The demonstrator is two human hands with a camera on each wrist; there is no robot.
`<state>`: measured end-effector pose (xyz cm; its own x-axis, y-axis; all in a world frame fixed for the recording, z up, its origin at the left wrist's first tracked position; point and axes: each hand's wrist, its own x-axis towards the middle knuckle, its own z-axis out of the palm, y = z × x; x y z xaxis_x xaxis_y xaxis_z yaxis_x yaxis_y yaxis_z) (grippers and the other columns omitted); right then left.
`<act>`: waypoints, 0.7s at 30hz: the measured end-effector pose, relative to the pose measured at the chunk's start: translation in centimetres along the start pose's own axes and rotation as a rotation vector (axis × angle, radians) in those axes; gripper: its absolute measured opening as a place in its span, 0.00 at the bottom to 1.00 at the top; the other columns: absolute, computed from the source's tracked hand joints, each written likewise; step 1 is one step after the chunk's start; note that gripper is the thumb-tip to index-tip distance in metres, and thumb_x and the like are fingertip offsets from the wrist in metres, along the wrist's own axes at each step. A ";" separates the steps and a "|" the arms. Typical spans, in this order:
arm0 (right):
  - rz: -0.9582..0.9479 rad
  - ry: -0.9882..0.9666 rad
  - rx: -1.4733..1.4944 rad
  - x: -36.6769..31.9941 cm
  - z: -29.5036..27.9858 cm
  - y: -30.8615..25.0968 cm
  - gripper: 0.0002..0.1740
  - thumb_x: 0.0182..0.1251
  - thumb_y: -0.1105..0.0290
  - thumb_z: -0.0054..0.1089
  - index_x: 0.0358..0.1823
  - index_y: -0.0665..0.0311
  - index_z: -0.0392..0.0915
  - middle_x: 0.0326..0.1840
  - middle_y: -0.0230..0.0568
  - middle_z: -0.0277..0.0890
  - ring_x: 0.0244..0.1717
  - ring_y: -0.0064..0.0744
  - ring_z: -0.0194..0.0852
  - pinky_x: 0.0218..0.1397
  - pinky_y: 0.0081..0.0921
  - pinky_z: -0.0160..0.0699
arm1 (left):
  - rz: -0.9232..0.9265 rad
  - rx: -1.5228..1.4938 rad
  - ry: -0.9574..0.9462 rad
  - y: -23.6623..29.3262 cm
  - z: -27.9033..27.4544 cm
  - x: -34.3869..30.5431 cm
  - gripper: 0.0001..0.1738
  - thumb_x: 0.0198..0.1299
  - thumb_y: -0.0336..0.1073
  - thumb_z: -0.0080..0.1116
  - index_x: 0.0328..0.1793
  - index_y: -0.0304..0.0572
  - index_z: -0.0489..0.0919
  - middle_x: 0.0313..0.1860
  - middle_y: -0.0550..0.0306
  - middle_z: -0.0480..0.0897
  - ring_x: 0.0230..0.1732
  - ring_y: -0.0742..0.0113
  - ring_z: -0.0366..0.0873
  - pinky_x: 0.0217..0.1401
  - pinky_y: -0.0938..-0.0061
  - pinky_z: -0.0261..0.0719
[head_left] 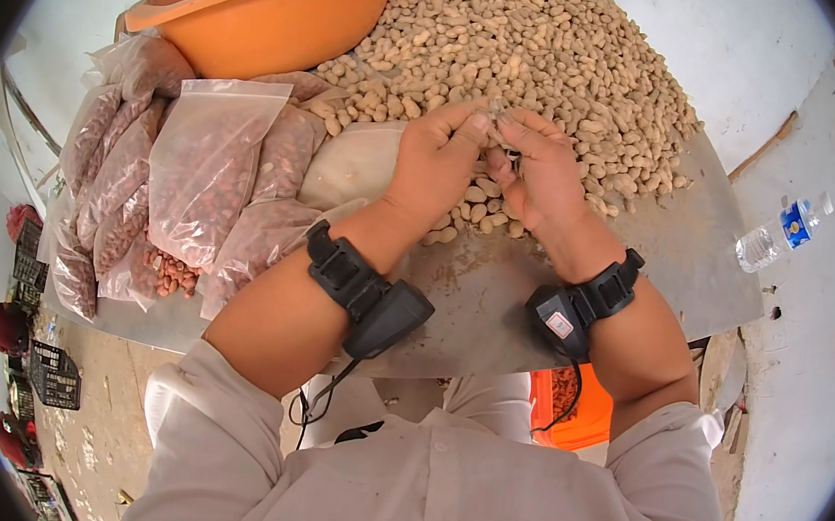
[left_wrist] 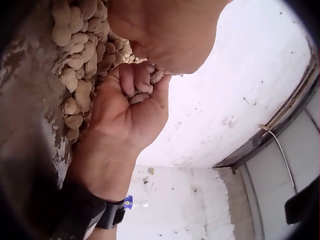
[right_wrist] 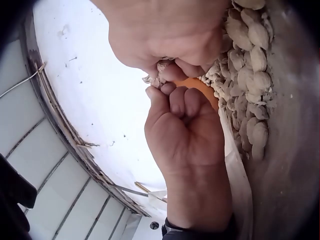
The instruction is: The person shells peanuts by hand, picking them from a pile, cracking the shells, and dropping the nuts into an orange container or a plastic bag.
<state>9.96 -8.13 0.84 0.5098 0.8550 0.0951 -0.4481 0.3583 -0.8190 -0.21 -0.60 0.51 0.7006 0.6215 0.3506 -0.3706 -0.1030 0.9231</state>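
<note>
My left hand (head_left: 437,157) and right hand (head_left: 552,173) meet fingertip to fingertip over the near edge of a heap of unshelled peanuts (head_left: 559,48). Between them is a peanut (left_wrist: 157,76), pinched by thumb and fingers of both hands. In the left wrist view, another peanut (left_wrist: 139,98) lies in the curled fingers of the right hand. The right wrist view shows the left hand (right_wrist: 185,130) with its fingers curled and its thumb tip at the pale, rough shell (right_wrist: 159,77). A few loose peanuts (head_left: 478,211) lie below the hands on the metal table (head_left: 678,266).
Clear bags (head_left: 212,150) of reddish shelled kernels crowd the table's left side. An orange basin (head_left: 270,20) stands behind them. A plastic bottle (head_left: 782,233) is off to the right. Beneath the table edge is an orange container (head_left: 595,418). Black crates (head_left: 54,376) sit on the floor.
</note>
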 end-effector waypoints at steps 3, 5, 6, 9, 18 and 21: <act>-0.004 -0.004 0.028 -0.1 0.2 -0.1 0.06 0.63 0.72 0.54 0.36 0.68 0.76 0.28 0.32 0.72 0.22 0.17 0.62 0.23 0.14 0.61 | -0.074 -0.266 0.004 -0.1 0.2 0.1 0.14 0.66 0.33 0.45 0.53 0.31 0.73 0.28 0.61 0.74 0.25 0.79 0.68 0.26 0.84 0.68; -0.047 -0.034 -0.002 0.0 0.0 0.0 0.07 0.63 0.72 0.54 0.36 0.68 0.76 0.28 0.31 0.73 0.22 0.16 0.62 0.24 0.13 0.61 | -0.143 -0.468 -0.042 -0.6 -0.3 0.5 0.13 0.66 0.33 0.44 0.51 0.33 0.73 0.26 0.62 0.73 0.21 0.80 0.64 0.22 0.84 0.64; -0.073 -0.037 -0.042 0.2 -0.1 0.0 0.07 0.63 0.72 0.54 0.37 0.68 0.76 0.28 0.31 0.73 0.22 0.16 0.62 0.24 0.13 0.61 | -0.188 -0.525 -0.047 -0.5 -0.4 0.5 0.12 0.66 0.33 0.44 0.50 0.34 0.73 0.25 0.62 0.72 0.20 0.79 0.63 0.21 0.85 0.62; -0.154 -0.047 -0.171 0.6 -0.6 0.1 0.07 0.63 0.72 0.54 0.37 0.68 0.77 0.28 0.31 0.74 0.23 0.15 0.63 0.25 0.13 0.61 | -0.301 -0.665 -0.073 -0.4 -0.7 0.5 0.09 0.65 0.32 0.43 0.45 0.36 0.73 0.26 0.62 0.72 0.19 0.79 0.60 0.20 0.85 0.58; -0.862 -0.149 -1.131 1.0 -1.2 -0.4 0.06 0.55 0.75 0.58 0.36 0.64 0.78 0.33 0.39 0.75 0.31 0.33 0.74 0.33 0.24 0.72 | -0.583 -0.796 0.088 -1.3 -1.4 1.3 0.08 0.59 0.31 0.40 0.33 0.39 0.71 0.23 0.60 0.72 0.18 0.79 0.59 0.16 0.86 0.57; -0.947 -0.181 -1.305 0.5 -0.4 -0.9 0.07 0.52 0.76 0.58 0.35 0.64 0.78 0.33 0.42 0.74 0.33 0.41 0.74 0.35 0.29 0.74 | -0.588 -0.804 0.057 -1.2 -1.5 1.2 0.09 0.58 0.31 0.39 0.29 0.39 0.71 0.22 0.62 0.70 0.17 0.79 0.59 0.16 0.87 0.56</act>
<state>10.96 -8.16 1.38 0.0948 0.5891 0.8025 0.9023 0.2896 -0.3192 0.19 1.40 -0.44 0.8830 0.4429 -0.1556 -0.2913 0.7769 0.5582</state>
